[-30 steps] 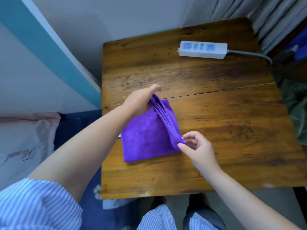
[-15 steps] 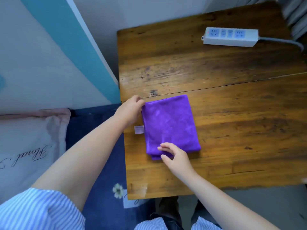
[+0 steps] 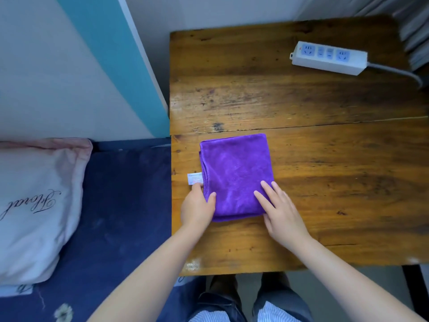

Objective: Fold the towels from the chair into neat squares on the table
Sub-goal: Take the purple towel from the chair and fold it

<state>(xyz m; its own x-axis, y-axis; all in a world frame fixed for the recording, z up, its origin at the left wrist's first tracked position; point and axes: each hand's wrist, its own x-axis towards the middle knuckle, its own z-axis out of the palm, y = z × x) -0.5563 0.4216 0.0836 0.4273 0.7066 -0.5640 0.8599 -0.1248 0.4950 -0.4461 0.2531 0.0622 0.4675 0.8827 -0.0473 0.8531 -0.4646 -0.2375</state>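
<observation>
A purple towel [image 3: 234, 168] lies folded into a near square on the left part of the wooden table [image 3: 325, 159]. A small white label [image 3: 194, 178] sticks out from its left edge. My left hand [image 3: 197, 206] rests at the towel's near left corner, thumb on top of the cloth and a finger touching the label. My right hand [image 3: 278, 210] lies flat on the near right corner, fingers spread and pressing down. Neither hand lifts the towel. No chair or other towel is in view.
A white power strip [image 3: 329, 57] with a grey cable lies at the far right of the table. Left of the table is a dark blue bed cover [image 3: 120, 205] with a pale pink pillow [image 3: 34, 201]. A wall with a teal stripe stands behind.
The towel went from half lifted between both hands to lying flat and folded. My left hand slid down its left edge to the near corner; my right hand shifted to the near right corner.
</observation>
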